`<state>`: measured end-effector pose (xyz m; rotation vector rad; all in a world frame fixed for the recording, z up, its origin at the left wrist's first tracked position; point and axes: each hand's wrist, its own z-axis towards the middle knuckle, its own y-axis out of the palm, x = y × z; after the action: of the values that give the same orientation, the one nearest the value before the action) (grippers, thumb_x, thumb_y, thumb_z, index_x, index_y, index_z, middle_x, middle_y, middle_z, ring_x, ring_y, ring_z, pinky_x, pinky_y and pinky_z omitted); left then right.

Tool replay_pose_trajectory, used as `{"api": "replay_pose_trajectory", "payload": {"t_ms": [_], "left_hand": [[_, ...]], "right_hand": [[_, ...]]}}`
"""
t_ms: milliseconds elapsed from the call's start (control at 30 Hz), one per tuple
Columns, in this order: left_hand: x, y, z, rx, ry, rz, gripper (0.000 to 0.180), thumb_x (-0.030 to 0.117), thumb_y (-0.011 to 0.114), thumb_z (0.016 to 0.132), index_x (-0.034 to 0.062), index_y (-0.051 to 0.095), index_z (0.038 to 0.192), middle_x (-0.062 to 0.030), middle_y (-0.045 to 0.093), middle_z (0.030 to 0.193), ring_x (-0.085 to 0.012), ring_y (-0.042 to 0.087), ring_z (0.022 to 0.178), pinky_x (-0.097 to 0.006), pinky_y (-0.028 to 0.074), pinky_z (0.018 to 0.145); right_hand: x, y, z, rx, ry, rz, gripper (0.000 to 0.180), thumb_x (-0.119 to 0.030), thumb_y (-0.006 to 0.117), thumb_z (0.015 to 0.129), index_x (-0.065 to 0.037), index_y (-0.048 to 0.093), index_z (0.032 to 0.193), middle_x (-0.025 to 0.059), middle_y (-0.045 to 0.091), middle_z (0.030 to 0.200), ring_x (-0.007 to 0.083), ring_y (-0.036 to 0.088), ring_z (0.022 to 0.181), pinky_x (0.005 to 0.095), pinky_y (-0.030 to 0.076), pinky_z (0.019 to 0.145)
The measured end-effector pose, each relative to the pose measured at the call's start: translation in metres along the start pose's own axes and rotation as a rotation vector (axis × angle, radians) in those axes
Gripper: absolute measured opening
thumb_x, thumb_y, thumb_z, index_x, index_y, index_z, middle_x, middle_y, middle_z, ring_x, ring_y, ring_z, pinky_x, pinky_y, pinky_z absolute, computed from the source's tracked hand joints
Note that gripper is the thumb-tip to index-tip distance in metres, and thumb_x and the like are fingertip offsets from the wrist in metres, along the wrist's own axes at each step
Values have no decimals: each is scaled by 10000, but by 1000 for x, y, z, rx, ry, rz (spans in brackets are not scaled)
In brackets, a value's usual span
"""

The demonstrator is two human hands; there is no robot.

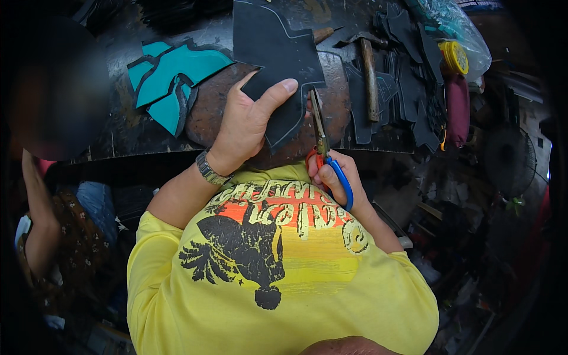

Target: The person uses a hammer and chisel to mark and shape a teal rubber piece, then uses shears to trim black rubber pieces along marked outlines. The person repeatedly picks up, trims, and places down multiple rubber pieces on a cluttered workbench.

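Observation:
My left hand (251, 115) is closed on a sheet of black leather-like material (275, 56), thumb on top and fingers hidden beneath. Pale outlines are drawn on the sheet, and its edge has an angular, stepped shape. In my right hand (338, 177) is a pair of scissors (320, 121) with one red and one blue handle loop. Their blades point away from me and meet the sheet's right edge, close by a drawn line. Under the sheet lies a rounded brown board (204, 121) at the near side of the dark table.
Teal pieces with black edging (177, 74) lie to the left. On the right are a hammer (370, 80), a wooden-handled pointed tool (323, 34) and stacked black cut pieces (408, 77). Beyond them stand a yellow-lidded container (454, 58) and a clear plastic bag (458, 26). Another person's arm (41, 216) shows at left.

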<state>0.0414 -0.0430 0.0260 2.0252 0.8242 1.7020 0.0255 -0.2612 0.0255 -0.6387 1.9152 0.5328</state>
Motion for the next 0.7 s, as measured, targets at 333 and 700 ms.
{"api": "replay_pose_trajectory", "payload": {"t_ms": [333,700], "left_hand": [[-1,-3,3,-58,26,139,302,205,567,1000,-53,600,1153,-178,702,1034,-252,723,941,-295,607,775],[-1,-8,1,-38,23,103,290,174,585,991,-58,596,1165,-178,705,1033,-271,727,938,-306,615,766]], "right_hand": [[2,2,0,23,-17,14,366,-391,663,964,-51,573,860,-74,474,677,15,392,613,195,320,556],[-3,5,1,14,43,59,492,-527,681,901,-48,577,858,-48,483,674,33,408,609,198,313,558]]}}
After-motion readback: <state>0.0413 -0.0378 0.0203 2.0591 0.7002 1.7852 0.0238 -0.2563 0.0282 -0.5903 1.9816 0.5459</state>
